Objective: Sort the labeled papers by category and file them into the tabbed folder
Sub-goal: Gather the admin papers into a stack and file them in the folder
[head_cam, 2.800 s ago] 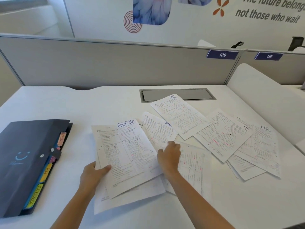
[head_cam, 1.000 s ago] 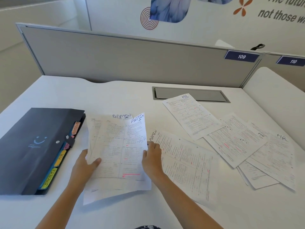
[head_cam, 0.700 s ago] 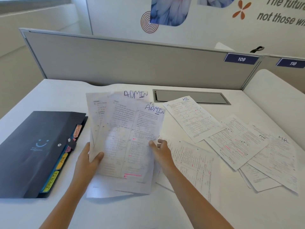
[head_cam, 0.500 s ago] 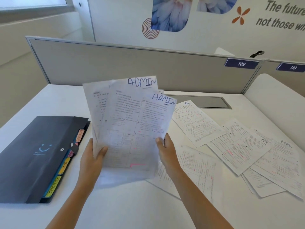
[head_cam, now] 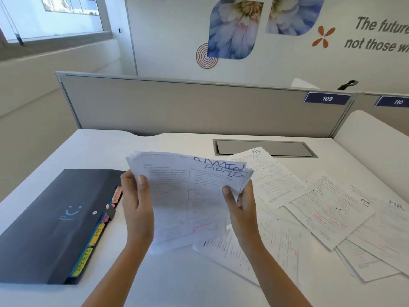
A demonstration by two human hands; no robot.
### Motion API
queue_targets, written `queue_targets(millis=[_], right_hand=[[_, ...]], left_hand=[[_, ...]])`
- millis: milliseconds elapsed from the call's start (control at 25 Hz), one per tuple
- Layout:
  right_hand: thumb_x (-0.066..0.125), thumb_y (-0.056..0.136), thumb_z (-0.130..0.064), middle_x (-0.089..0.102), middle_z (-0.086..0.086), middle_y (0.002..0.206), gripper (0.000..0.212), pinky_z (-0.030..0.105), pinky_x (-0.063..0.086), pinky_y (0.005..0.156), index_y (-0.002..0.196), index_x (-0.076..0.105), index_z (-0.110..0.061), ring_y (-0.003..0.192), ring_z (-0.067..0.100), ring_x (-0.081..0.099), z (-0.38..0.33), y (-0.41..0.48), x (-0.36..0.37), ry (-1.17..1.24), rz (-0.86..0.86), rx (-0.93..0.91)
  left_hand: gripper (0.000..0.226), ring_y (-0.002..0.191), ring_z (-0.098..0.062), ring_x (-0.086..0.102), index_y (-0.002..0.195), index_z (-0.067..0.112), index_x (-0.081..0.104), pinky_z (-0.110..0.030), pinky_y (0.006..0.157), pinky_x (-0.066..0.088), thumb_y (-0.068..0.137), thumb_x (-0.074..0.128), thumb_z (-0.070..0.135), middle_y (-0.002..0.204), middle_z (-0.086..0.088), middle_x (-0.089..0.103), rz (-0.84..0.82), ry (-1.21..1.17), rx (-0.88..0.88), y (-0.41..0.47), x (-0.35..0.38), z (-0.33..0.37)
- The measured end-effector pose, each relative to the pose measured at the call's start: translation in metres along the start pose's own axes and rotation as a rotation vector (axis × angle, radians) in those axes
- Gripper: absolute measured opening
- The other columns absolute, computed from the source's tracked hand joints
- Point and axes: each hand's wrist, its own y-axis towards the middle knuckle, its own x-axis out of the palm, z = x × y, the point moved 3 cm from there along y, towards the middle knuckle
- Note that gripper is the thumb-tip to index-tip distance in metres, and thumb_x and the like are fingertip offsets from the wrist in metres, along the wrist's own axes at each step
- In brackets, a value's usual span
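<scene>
Bench (head_cam: 177, 282): smooth white laminate-looking top, slight sheen, faint shadows. ADMIN sheets (head_cam: 188, 196): thin white printer paper, matt, a bit translucent with print showing through, edges curling; blue handwritten ink, pink highlighter marks. HR papers (head_cam: 327, 216) toward the bench's right edge: same thin matt paper, flat, red and pink markings. Folder (head_cam: 51, 227) at the left edge: dark navy plastic-looking cover, matt with a soft satin sheen, faintly rippled surface, small shiny snap button. Folder tabs (head_cam: 88, 251): coloured, yellow and pink, handwritten labels; material unclear. Partition (head_cam: 199, 107) along the back edge: grey, matt, cloth-like panel with a pale metal-looking frame. Cable hatch (head_cam: 263, 148): grey, dull, smooth lid.
</scene>
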Motion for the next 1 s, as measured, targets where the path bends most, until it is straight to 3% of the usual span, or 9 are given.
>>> queue_targets(millis=[120,240,400,480,560,640,800,920,1000], right_hand=[[0.054,0.084,-0.04,0.055,-0.028,0.121,0.048,0.014,0.047,0.09,0.13,0.038,-0.04,0.114,-0.006,0.054,-0.004,-0.002,0.0,0.009,0.026,-0.014],[0.053,0.085,-0.043,0.059,-0.018,0.121,0.033,0.013,0.05,0.085,0.117,0.044,-0.042,0.112,-0.002,0.056,-0.014,-0.003,-0.004,0.038,0.05,-0.062],[0.06,0.091,-0.028,0.061,-0.035,0.106,0.027,0.009,0.047,0.082,0.108,0.047,-0.042,0.103,-0.009,0.058,-0.007,-0.012,-0.006,0.027,0.046,-0.04],[0.056,0.092,-0.022,0.059,-0.043,0.099,0.026,0.004,0.045,0.075,0.103,0.046,-0.043,0.097,-0.017,0.056,0.0,-0.018,-0.003,0.012,0.009,0.007],[0.053,0.094,-0.017,0.055,-0.05,0.095,0.032,-0.002,0.041,0.073,0.104,0.043,-0.046,0.095,-0.026,0.051,0.005,-0.024,-0.001,0.011,-0.013,0.04],[0.05,0.096,-0.013,0.054,-0.052,0.095,0.03,-0.003,0.04,0.073,0.105,0.043,-0.041,0.095,-0.028,0.05,0.005,-0.024,0.0,0.0,-0.012,0.04],[0.048,0.098,-0.021,0.061,-0.033,0.1,0.009,0.005,0.045,0.075,0.106,0.045,-0.022,0.093,-0.013,0.057,0.012,-0.02,0.0,0.013,0.014,0.051],[0.049,0.097,-0.023,0.058,-0.035,0.101,0.018,0.0,0.037,0.082,0.108,0.043,-0.035,0.098,-0.019,0.054,0.023,-0.027,0.001,-0.041,0.011,0.092],[0.049,0.096,-0.026,0.053,-0.033,0.108,0.024,0.007,0.035,0.09,0.115,0.039,-0.038,0.1,-0.021,0.051,0.034,-0.031,-0.001,-0.099,-0.011,0.136]], left_hand=[[0.015,0.07,0.004,0.042,0.092,0.023,0.04,-0.01,0.062,0.037,0.097,0.039,0.037,0.073,0.023,0.045,-0.002,0.003,-0.029,0.0,0.001,0.003],[0.01,0.072,0.002,0.043,0.093,0.025,0.041,-0.012,0.065,0.037,0.096,0.042,0.035,0.076,0.02,0.045,0.053,-0.036,0.034,0.0,-0.004,0.011],[0.031,0.096,0.012,0.05,0.119,0.018,0.039,-0.005,0.08,0.039,0.096,0.038,0.037,0.102,0.028,0.051,0.024,-0.057,-0.023,-0.011,-0.002,-0.002],[0.033,0.094,0.013,0.051,0.119,0.02,0.043,-0.012,0.079,0.041,0.094,0.036,0.041,0.098,0.034,0.053,-0.039,-0.05,-0.108,-0.021,0.0,-0.017],[0.023,0.089,0.009,0.053,0.108,0.029,0.047,-0.017,0.074,0.04,0.093,0.037,0.044,0.095,0.028,0.057,-0.088,-0.036,-0.18,-0.029,0.001,-0.029],[0.015,0.091,0.003,0.052,0.099,0.034,0.047,-0.015,0.074,0.04,0.092,0.039,0.045,0.097,0.017,0.057,-0.081,-0.029,-0.218,-0.033,0.001,-0.033],[0.025,0.091,0.0,0.05,0.107,0.014,0.042,-0.007,0.072,0.042,0.093,0.042,0.036,0.102,0.004,0.051,-0.005,-0.039,-0.187,-0.032,0.0,-0.032],[0.017,0.09,0.005,0.053,0.109,0.015,0.044,-0.011,0.073,0.043,0.1,0.043,0.029,0.102,0.009,0.056,-0.08,-0.044,-0.278,-0.043,-0.001,-0.041],[0.013,0.085,0.003,0.056,0.107,0.017,0.049,-0.017,0.072,0.044,0.1,0.043,0.026,0.099,0.009,0.061,-0.135,0.005,-0.352,-0.049,-0.001,-0.048]])
